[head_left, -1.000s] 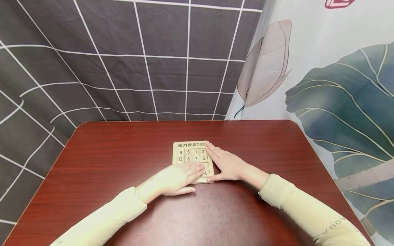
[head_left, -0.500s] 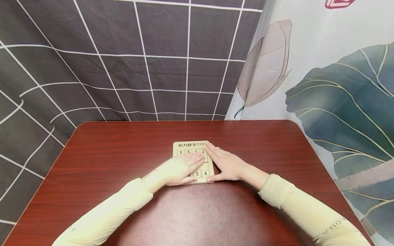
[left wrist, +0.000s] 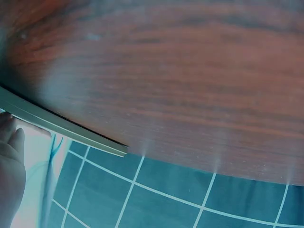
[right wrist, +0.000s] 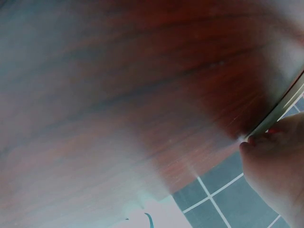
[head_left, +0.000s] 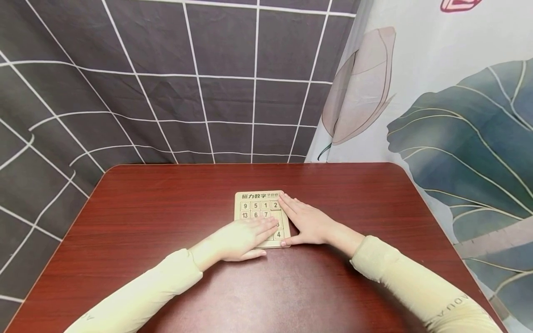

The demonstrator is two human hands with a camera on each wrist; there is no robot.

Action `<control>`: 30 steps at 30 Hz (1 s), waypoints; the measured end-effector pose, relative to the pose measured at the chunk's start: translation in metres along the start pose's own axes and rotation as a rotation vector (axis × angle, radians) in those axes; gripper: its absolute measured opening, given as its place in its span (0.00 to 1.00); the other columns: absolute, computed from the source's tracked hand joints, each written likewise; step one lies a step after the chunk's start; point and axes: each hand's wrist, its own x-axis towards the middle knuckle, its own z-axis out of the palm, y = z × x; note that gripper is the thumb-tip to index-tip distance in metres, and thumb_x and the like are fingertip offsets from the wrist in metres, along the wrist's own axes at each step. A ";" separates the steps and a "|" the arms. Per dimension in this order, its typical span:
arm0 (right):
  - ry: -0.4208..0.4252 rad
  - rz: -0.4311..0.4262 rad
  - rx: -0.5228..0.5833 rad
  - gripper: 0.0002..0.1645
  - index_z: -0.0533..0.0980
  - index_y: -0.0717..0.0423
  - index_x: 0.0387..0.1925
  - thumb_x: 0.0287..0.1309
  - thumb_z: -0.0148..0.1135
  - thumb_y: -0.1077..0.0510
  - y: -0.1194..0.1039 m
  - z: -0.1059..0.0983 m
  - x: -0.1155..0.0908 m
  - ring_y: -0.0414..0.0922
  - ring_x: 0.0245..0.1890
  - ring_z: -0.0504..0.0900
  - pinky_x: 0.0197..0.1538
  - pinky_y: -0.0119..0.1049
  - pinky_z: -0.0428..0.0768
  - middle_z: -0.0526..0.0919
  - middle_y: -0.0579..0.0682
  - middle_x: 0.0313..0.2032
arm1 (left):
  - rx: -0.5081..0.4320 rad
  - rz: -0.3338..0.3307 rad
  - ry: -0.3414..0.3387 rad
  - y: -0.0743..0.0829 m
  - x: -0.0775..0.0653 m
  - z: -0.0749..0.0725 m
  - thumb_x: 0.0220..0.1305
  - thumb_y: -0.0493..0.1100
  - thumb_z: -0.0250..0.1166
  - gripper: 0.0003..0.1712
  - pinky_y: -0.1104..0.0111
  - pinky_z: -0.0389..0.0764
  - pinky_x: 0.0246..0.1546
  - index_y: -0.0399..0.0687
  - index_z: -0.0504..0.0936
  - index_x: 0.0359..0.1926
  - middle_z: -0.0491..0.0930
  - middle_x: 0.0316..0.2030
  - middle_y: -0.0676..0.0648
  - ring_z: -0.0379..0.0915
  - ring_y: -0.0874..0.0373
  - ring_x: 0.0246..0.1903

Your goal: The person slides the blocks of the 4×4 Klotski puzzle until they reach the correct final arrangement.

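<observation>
A pale wooden sliding number puzzle (head_left: 286, 226) lies flat on the table, dark lettering along its top. My left hand (head_left: 237, 239) reaches across its lower half with straight fingers, the fingertips on the number 3 tile (head_left: 278, 225) in the right column. The thumb points right, just below the puzzle's near edge. Several tiles are hidden under this hand. Along the right side, my right hand (head_left: 312, 225) touches the frame, straight fingers at the upper corner and thumb at the lower corner. Only the puzzle's thin edge (left wrist: 61, 124) shows in the left wrist view.
The reddish-brown table (head_left: 166, 194) has rounded far corners. Behind it hangs a dark curtain (head_left: 225, 97) with white grid lines. A pale curtain (head_left: 416, 78) with leaf prints hangs at the right.
My left hand moves up over the second row, then back down toward me. The 3 tile slides from the second row to the third. My right hand stays in place.
</observation>
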 end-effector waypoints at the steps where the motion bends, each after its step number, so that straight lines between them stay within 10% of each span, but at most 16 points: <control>1: 0.003 -0.002 -0.001 0.71 0.48 0.67 0.83 0.61 0.67 0.26 0.000 0.000 0.000 0.56 0.86 0.51 0.85 0.54 0.60 0.44 0.62 0.85 | 0.004 0.000 0.001 0.000 0.000 0.000 0.79 0.60 0.58 0.39 0.61 0.70 0.79 0.41 0.69 0.78 0.70 0.78 0.43 0.68 0.52 0.77; 15: 0.002 -0.013 -0.005 0.69 0.49 0.68 0.83 0.62 0.66 0.26 0.001 0.000 0.000 0.56 0.86 0.51 0.85 0.53 0.60 0.44 0.62 0.85 | 0.020 -0.154 -0.015 -0.024 0.019 0.001 0.79 0.60 0.56 0.40 0.54 0.68 0.80 0.38 0.67 0.79 0.66 0.79 0.39 0.64 0.46 0.79; 30: -0.001 0.009 0.010 0.69 0.49 0.67 0.83 0.62 0.66 0.27 0.002 0.000 0.000 0.56 0.85 0.52 0.85 0.53 0.59 0.46 0.62 0.85 | 0.011 -0.154 -0.028 -0.027 0.025 -0.001 0.79 0.60 0.56 0.38 0.55 0.69 0.80 0.37 0.71 0.75 0.71 0.76 0.38 0.67 0.45 0.77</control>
